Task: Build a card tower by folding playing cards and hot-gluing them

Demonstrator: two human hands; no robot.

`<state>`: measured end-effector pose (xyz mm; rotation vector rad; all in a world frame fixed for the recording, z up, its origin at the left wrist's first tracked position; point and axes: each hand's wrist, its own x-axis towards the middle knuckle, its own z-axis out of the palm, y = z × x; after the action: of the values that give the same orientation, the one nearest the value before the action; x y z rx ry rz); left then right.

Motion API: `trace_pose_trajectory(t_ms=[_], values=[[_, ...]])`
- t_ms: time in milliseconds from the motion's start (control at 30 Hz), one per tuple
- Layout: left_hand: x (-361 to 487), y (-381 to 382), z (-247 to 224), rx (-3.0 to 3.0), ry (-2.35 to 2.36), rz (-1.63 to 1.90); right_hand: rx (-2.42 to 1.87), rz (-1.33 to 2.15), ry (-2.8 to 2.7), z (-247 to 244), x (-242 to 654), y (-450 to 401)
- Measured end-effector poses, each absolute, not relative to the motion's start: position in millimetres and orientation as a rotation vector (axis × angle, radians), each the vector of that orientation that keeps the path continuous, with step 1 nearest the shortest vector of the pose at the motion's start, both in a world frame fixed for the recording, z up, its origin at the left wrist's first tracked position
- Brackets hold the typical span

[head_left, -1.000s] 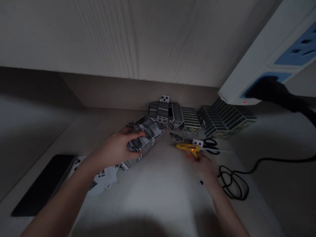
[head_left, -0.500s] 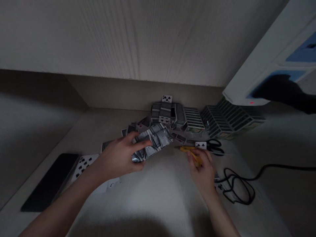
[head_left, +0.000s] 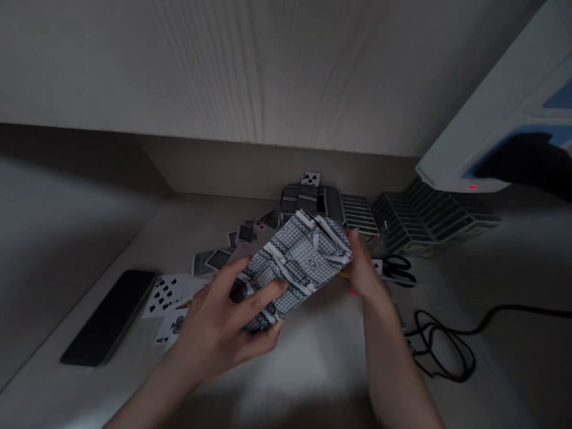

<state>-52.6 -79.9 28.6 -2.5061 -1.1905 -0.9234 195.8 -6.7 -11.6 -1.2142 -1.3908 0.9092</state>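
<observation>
Gripped in my left hand (head_left: 223, 316) is a grey-and-white patterned bundle of playing cards (head_left: 299, 262), tilted up to the right above the table. Its surface looks shiny in places. My right hand (head_left: 364, 268) closes on the bundle's right end, the fingers mostly hidden behind it. Just under that hand a bit of a yellow-handled tool (head_left: 345, 272) shows; most of it is covered. Face-up cards, among them an eight of spades (head_left: 164, 293) and an ace of spades (head_left: 174, 326), lie left of my left hand.
A black phone (head_left: 109, 319) lies at the left. Card boxes (head_left: 357, 211) stand in rows along the back, with loose cards (head_left: 218, 259) before them. Scissors (head_left: 399, 268) and a looped black cable (head_left: 442, 351) are on the right. A white panel (head_left: 482, 131) overhangs the upper right.
My right hand has left the yellow tool and come up to the bundle's right end. The bundle, in my left hand, is closer to me and larger in view.
</observation>
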Motion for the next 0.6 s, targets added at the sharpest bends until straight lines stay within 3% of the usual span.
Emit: trace_pose_trajectory(t_ms=[600], values=[[-29, -88, 29, -2.456, -1.242, -1.012, -1.140, 0.826, -1.199, 11, 195, -16]])
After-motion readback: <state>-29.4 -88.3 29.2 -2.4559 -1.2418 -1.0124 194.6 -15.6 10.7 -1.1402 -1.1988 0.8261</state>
